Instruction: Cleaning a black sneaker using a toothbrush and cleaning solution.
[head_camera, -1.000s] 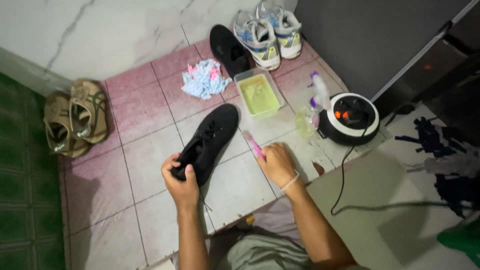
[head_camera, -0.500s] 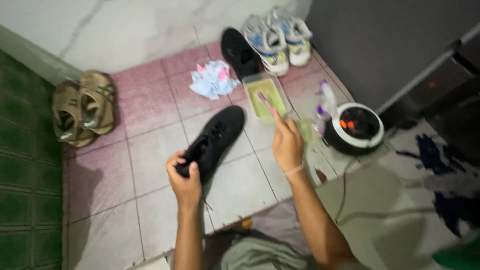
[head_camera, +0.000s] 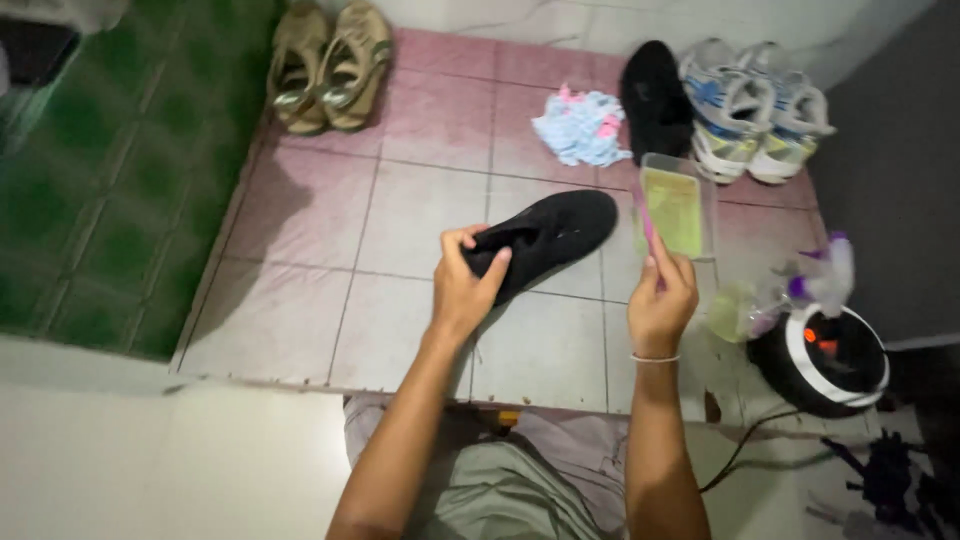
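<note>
At centre frame, left hand (head_camera: 462, 290) grips black fabric shoe (head_camera: 545, 238); right hand (head_camera: 660, 300), at 3 o'clock, clamps pink toothbrush (head_camera: 645, 215) over clear plastic tray (head_camera: 676, 205).

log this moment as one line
left hand: holds black shoe | right hand: holds pink brush over tub

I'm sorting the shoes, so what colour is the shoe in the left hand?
Black; the shoe shows best in the head view.

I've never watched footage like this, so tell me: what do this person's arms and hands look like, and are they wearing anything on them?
Both arms are bare, with no sleeves or gloves. The right hand has a thin pale band around its wrist; the left hand wears nothing.
</note>
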